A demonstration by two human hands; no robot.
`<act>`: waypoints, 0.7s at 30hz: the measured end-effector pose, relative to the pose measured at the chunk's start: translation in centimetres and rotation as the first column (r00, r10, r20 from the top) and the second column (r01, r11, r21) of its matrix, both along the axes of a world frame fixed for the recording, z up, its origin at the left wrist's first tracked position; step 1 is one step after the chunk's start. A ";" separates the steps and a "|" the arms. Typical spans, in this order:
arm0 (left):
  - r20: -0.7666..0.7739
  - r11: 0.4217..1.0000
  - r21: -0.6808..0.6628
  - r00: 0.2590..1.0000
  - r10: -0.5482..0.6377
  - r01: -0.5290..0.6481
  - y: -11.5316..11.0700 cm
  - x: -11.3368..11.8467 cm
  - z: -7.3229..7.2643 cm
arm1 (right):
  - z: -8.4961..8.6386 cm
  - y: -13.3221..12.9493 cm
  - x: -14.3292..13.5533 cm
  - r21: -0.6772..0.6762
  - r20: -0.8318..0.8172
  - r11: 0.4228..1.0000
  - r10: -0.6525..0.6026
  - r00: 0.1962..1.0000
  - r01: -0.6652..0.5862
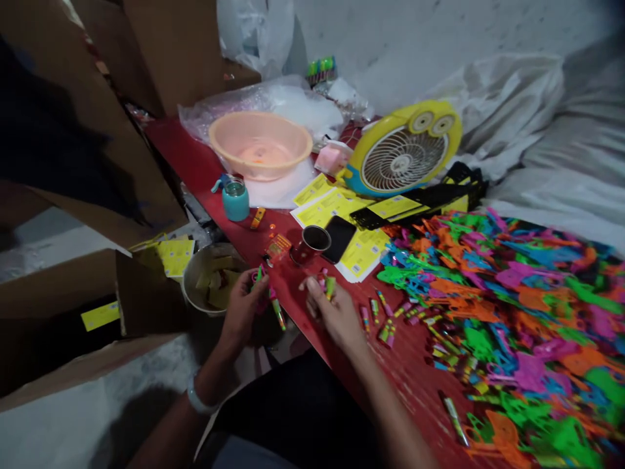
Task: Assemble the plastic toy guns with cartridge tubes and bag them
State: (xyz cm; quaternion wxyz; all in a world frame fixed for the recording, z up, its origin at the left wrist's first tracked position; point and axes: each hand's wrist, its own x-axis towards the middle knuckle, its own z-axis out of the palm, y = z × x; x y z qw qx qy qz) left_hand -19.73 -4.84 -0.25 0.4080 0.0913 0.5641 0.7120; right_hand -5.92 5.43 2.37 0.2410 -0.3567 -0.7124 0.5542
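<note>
My left hand (244,305), with a pale band at the wrist, is closed on a green and pink plastic piece (260,276) beside the red table's edge. A small striped tube (278,314) hangs just below its fingers. Over the red table (405,384), the fingers of my right hand (334,312) are bent round a small yellow-green and pink piece (330,286). Several short striped tubes (388,332) lie to the right of that hand. Beyond them spreads a large pile of green, orange, pink and blue plastic pieces (532,312).
A dark red cup (312,246), black phone (339,238) and yellow printed sheets (361,251) lie ahead. Farther back are a turquoise jar (236,200), pink basin (261,170) and yellow fan (403,159). At left stand a metal pot (193,296) and an open cardboard box (146,299).
</note>
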 end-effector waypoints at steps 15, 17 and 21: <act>0.088 0.998 0.061 0.996 -0.005 -0.001 -2.0 -3.0 -2.5 | -0.9 8.5 -19.5 0.390 0.836 0.875 -0.205 0.510 -0.288; 0.108 0.997 0.073 0.994 0.013 -0.021 -2.0 -3.1 -2.6 | -0.7 8.3 -19.3 0.437 0.802 0.853 -0.225 0.554 -0.286; 0.094 0.997 0.075 0.995 -0.015 0.008 -2.0 -2.9 -2.3 | 0.5 6.3 -15.9 0.478 0.536 0.864 -0.144 0.832 -0.158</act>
